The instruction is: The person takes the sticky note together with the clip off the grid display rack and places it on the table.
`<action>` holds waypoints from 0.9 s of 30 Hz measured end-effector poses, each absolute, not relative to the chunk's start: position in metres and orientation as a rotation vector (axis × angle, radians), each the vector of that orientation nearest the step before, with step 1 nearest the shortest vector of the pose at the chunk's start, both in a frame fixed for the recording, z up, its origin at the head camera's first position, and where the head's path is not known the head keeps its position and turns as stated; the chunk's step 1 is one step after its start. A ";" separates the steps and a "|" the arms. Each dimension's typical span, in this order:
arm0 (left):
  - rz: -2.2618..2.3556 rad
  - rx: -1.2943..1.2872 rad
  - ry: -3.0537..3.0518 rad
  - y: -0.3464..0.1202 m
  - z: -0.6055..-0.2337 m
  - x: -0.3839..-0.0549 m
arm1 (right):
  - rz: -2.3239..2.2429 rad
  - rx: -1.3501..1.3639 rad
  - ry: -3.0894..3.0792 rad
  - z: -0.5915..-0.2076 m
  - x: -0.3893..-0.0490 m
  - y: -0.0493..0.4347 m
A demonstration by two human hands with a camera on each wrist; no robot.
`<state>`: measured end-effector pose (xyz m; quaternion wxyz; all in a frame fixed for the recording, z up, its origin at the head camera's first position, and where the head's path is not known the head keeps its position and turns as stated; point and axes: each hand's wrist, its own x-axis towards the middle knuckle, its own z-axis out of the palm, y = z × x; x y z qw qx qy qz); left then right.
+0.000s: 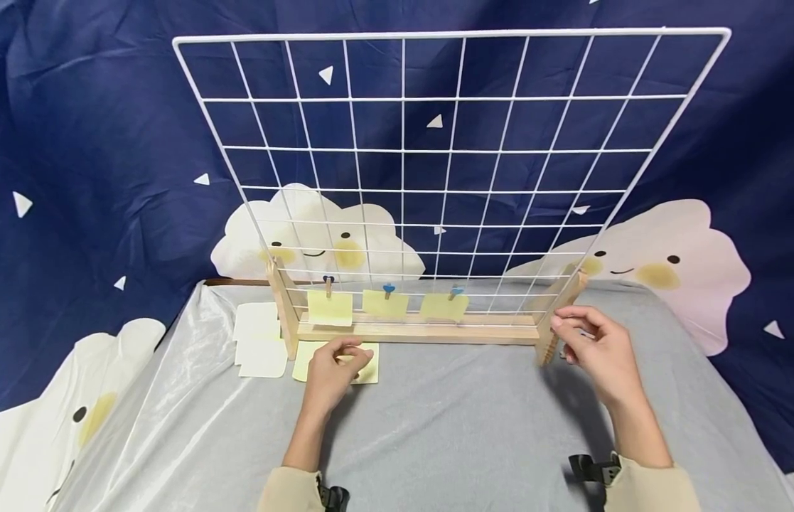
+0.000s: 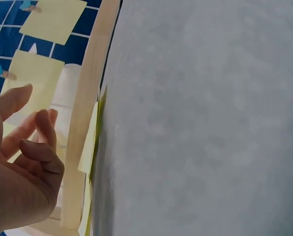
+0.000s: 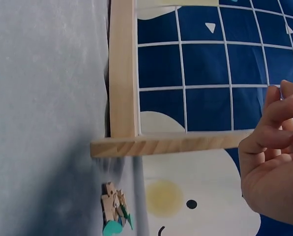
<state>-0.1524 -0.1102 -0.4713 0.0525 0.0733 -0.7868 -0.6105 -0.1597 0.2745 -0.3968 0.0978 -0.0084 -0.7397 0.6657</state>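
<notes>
Notes [image 1: 369, 374] lie below the left hand [image 1: 333, 371], the rack [image 1: 416, 336] beside the right hand [image 1: 598, 352]; both hands curl loosely, empty.

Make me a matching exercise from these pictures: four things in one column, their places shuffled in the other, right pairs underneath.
Things
1. White wire grid
2. Three pegged yellow notes
3. Pale sheets
4. Loose clothespins

Places
A. On the grey cloth, left of the wooden stand
B. On the cloth by the stand's right end
C. Standing in the wooden stand
D. In a row low on the grid

Pairs: 1-C, 2-D, 3-A, 4-B
</notes>
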 end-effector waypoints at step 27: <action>-1.859 -0.002 -2.332 -0.063 -0.465 -0.173 | 1.808 0.320 -2.288 -0.395 -0.187 0.207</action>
